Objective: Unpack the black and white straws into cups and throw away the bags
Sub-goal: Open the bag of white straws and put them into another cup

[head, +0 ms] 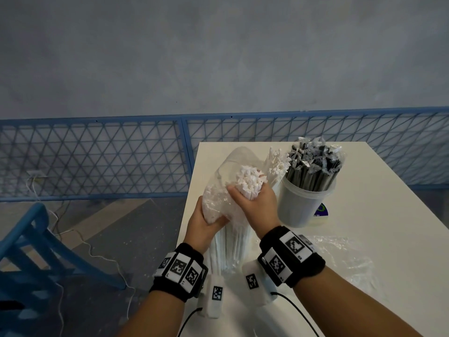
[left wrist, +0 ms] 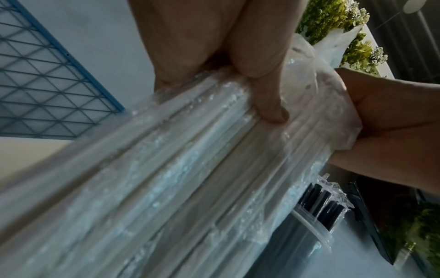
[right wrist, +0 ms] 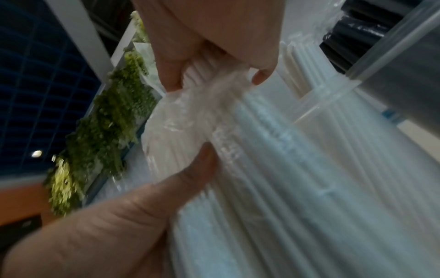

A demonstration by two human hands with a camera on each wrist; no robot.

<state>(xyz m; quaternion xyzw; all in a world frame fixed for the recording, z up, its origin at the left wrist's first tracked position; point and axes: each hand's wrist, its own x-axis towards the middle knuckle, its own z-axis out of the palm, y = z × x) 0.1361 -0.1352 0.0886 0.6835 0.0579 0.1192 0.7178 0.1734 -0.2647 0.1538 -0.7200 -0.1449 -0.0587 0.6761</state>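
Note:
A clear plastic bag (head: 218,200) of white straws (head: 247,181) stands upright near the table's front left corner. My left hand (head: 205,223) grips the bag's side from the left, thumb pressed on the plastic (left wrist: 269,105). My right hand (head: 255,200) is curled round a bunch of white straws at the bag's open top (right wrist: 214,79). A clear cup (head: 302,203) packed with black straws (head: 313,166) stands just right of my right hand. More white straws (head: 275,166) stick up behind it, their cup mostly hidden.
An empty crumpled clear bag (head: 340,254) lies on the white table (head: 376,190) at the front right. A blue mesh fence (head: 97,156) runs behind the table. A blue chair (head: 36,239) stands on the floor to the left.

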